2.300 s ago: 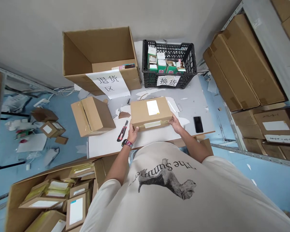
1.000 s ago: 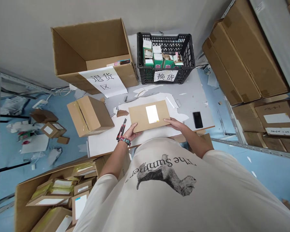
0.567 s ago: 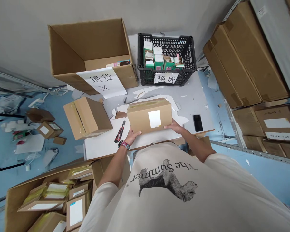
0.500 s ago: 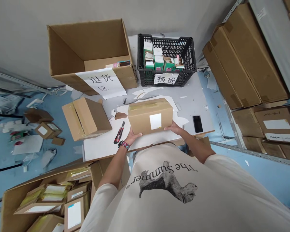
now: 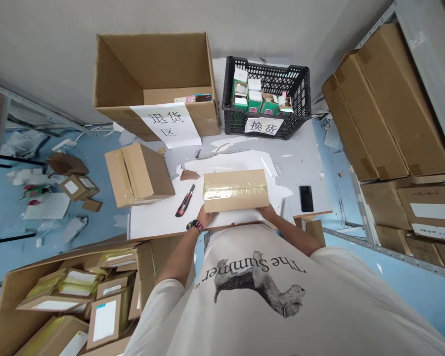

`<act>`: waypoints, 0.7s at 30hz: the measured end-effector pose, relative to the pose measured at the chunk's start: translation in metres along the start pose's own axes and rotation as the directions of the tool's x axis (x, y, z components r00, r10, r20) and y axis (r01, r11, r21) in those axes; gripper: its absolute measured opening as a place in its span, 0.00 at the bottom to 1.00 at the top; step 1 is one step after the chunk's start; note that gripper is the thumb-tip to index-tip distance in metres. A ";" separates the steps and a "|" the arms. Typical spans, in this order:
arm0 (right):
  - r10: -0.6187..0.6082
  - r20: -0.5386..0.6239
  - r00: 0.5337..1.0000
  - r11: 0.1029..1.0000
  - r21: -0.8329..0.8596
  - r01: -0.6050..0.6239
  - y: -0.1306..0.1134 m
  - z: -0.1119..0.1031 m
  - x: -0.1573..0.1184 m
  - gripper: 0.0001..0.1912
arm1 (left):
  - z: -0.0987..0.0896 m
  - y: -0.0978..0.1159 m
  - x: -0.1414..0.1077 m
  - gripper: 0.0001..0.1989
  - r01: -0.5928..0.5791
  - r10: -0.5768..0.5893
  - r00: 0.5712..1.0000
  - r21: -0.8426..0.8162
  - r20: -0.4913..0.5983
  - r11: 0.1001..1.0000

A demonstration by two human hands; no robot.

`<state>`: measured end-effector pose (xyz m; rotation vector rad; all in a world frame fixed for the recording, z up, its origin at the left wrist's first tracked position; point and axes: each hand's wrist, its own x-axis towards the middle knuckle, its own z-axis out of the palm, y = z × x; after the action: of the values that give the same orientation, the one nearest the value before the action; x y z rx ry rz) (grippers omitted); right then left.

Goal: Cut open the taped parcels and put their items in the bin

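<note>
A long brown cardboard box [image 5: 235, 190], with clear tape along its seam, is held between my two hands at the front of the white table. My left hand [image 5: 206, 216] grips its near left corner, the fingers partly hidden under the box. At the near right corner, my right hand [image 5: 268, 212] grips it too, fingers mostly out of sight. Left of the box lies a red and black utility knife [image 5: 185, 200]. Another taped cardboard box [image 5: 148, 175] stands at the table's left edge.
Behind are a large open carton [image 5: 122, 116] with a paper sign and a black plastic crate [image 5: 267, 129] of small green-white boxes. A phone [image 5: 306, 199] lies right. A carton of parcels [image 5: 144, 277] stands lower left; shelves of boxes [image 5: 389, 109] rise right.
The held box has been tipped so its taped face shows and its white label is out of sight. My hands have shifted to its near corners. The camera view has moved slightly.
</note>
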<state>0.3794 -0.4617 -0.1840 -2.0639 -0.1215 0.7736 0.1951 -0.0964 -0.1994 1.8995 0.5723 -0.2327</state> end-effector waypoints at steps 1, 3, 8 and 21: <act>-0.021 0.017 1.000 1.000 -0.013 0.021 0.000 -0.007 0.000 0.29 | -0.007 0.000 -0.003 0.29 -0.010 0.010 1.000 0.010 -0.007 1.000; -0.039 0.069 0.997 0.998 -0.055 0.043 -0.001 -0.024 0.002 0.26 | -0.025 -0.001 -0.010 0.35 -0.028 0.030 0.999 0.066 -0.034 0.997; -0.011 0.013 1.000 0.991 -0.136 0.013 -0.005 -0.067 0.014 0.27 | -0.071 -0.006 -0.017 0.45 0.208 -0.091 0.953 0.402 -0.290 0.892; -0.236 -0.164 0.958 0.971 -0.089 0.224 -0.035 -0.064 0.022 0.26 | -0.076 -0.007 0.005 0.21 0.564 -0.462 0.824 0.385 -0.329 0.731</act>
<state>0.4399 -0.4796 -0.1414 -2.1261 -0.2892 0.4498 0.1886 -0.0235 -0.1770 2.2059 1.2983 -0.5808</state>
